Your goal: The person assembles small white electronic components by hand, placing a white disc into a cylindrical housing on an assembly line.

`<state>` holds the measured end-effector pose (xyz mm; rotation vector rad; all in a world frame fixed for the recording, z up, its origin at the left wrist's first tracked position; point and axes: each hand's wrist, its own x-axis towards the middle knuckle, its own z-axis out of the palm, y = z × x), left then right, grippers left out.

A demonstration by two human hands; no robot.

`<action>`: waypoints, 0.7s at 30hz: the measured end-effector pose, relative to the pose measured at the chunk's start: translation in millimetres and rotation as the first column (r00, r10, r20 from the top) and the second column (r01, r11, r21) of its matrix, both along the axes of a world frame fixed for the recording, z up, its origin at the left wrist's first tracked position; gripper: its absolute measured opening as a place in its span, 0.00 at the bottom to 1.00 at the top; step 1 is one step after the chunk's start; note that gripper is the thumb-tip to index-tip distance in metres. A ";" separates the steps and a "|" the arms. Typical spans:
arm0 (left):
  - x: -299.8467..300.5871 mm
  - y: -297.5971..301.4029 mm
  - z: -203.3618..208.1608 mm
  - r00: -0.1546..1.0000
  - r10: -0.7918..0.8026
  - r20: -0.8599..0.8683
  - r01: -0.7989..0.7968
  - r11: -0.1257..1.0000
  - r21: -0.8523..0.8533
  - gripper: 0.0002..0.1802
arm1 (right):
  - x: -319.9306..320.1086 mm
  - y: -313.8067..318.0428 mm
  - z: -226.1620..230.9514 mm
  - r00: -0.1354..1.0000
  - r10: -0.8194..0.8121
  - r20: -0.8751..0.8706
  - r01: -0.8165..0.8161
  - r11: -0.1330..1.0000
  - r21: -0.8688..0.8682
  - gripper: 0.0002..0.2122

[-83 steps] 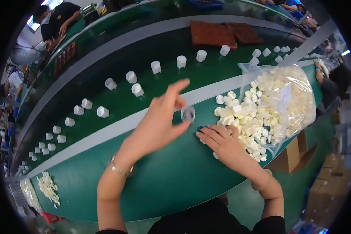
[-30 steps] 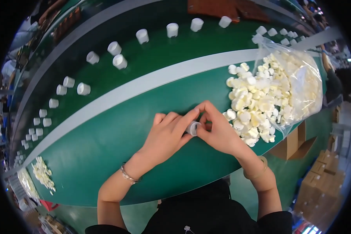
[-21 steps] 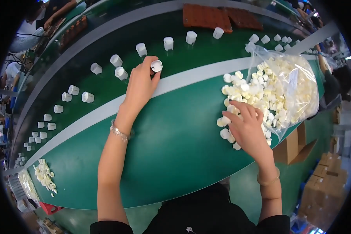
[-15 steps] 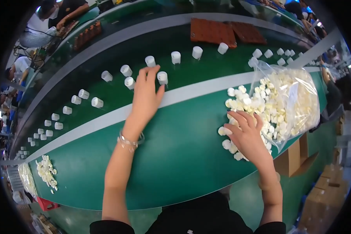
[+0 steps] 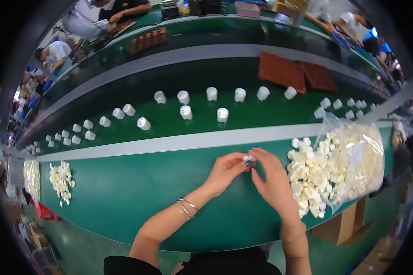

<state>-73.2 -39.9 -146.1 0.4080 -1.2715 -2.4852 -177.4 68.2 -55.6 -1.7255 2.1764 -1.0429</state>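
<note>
Over the green tabletop, my left hand (image 5: 224, 174) and my right hand (image 5: 273, 183) meet fingertip to fingertip. Pinched between them is a small white cap (image 5: 249, 158), mostly hidden by the fingers; its exact form is hard to make out. Just right of my right hand spreads a loose pile of small cream-white round caps (image 5: 307, 178), spilling from a clear plastic bag (image 5: 369, 160). Beyond the grey rail, white cylinders (image 5: 222, 114) stand in uneven rows along a green conveyor belt (image 5: 261, 114).
The grey rail (image 5: 170, 145) divides table from belt. Reddish-brown trays (image 5: 280, 73) lie on the belt's far side. A smaller white pile (image 5: 60, 181) and another bag (image 5: 32, 178) sit at the far left. An open cardboard box (image 5: 342, 227) stands below the table's right edge. Co-workers sit across.
My left hand has come back from the white cylinders on the belt, and my right hand has left the pile. They now meet over the table around a small white cap. The view has shifted.
</note>
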 end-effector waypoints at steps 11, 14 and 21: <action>4.7 4.8 -19.2 0.971 0.096 -0.220 0.018 0.885 0.465 0.17 | 4.6 -14.5 -32.1 0.995 -0.040 -0.096 0.035 0.998 -0.059 0.17; 7.1 4.2 -19.2 0.978 0.042 -0.204 0.034 0.933 0.358 0.17 | 0.8 -13.1 -32.9 0.992 0.034 -0.119 -0.045 0.995 -0.089 0.17; 6.4 0.6 -9.4 0.977 -0.080 -0.196 0.182 0.789 0.587 0.20 | 5.9 -11.5 -39.6 0.995 -0.062 -0.083 0.048 0.984 -0.169 0.22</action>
